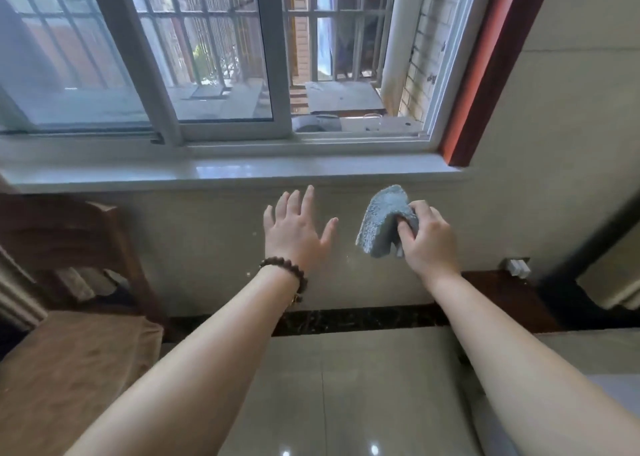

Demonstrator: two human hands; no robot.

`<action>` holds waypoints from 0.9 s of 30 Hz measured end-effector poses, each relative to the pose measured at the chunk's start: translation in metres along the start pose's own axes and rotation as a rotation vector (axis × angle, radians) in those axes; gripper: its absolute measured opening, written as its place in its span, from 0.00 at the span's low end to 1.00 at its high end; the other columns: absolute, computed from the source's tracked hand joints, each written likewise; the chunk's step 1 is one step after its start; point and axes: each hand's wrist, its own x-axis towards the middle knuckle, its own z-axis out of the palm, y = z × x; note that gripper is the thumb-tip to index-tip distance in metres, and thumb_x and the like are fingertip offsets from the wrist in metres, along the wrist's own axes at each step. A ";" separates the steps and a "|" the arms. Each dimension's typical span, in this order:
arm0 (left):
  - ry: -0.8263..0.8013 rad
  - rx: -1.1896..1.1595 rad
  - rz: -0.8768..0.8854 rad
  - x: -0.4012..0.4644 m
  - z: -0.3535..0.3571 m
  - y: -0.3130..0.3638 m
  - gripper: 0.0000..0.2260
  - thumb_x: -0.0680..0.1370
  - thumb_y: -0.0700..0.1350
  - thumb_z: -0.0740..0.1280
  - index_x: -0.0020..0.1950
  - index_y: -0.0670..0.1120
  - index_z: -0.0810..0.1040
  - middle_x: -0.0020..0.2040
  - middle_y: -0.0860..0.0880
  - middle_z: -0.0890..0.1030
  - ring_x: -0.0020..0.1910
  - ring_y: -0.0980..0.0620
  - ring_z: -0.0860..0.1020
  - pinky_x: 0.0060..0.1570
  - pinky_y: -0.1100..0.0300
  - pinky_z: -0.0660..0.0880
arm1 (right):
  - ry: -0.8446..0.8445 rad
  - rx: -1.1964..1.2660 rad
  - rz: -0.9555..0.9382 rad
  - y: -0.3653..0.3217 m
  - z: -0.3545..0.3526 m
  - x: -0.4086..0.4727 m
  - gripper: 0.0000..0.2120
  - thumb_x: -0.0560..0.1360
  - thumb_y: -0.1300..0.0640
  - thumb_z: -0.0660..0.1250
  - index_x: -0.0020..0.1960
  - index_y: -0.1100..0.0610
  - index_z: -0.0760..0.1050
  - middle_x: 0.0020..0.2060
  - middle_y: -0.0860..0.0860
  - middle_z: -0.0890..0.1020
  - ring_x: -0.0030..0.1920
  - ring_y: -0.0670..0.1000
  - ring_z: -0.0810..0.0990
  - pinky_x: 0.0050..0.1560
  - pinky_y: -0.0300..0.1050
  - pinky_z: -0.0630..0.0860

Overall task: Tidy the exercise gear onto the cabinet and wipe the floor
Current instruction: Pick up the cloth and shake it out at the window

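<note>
My right hand (427, 244) grips a folded grey-blue cleaning cloth (382, 221), held up in front of the wall below the window sill. My left hand (294, 228) is stretched out beside it, fingers spread, holding nothing; a dark bead bracelet (287, 275) circles its wrist. Both arms reach forward over the glossy beige floor tiles (346, 386). No exercise gear or cabinet is in view.
A wooden chair (69, 282) with a brown seat stands at the left against the wall. A white window sill (225, 173) and a sliding window run across the top. A dark skirting strip (363, 318) lines the wall base, and a white wall socket (517, 267) sits low at the right.
</note>
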 end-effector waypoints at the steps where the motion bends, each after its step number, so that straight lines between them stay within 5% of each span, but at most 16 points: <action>1: 0.009 -0.005 0.009 0.019 0.000 0.000 0.31 0.79 0.63 0.50 0.78 0.50 0.47 0.78 0.46 0.56 0.77 0.49 0.50 0.75 0.46 0.46 | 0.020 -0.007 -0.007 0.001 0.004 0.018 0.11 0.77 0.56 0.64 0.57 0.60 0.74 0.50 0.58 0.78 0.47 0.61 0.77 0.41 0.45 0.68; 27: 0.204 -0.067 0.136 0.529 0.054 0.099 0.31 0.79 0.63 0.50 0.78 0.51 0.49 0.78 0.47 0.56 0.77 0.48 0.52 0.75 0.45 0.49 | 0.171 0.004 -0.215 0.071 0.110 0.527 0.09 0.77 0.58 0.64 0.56 0.59 0.74 0.47 0.57 0.81 0.45 0.59 0.78 0.43 0.47 0.73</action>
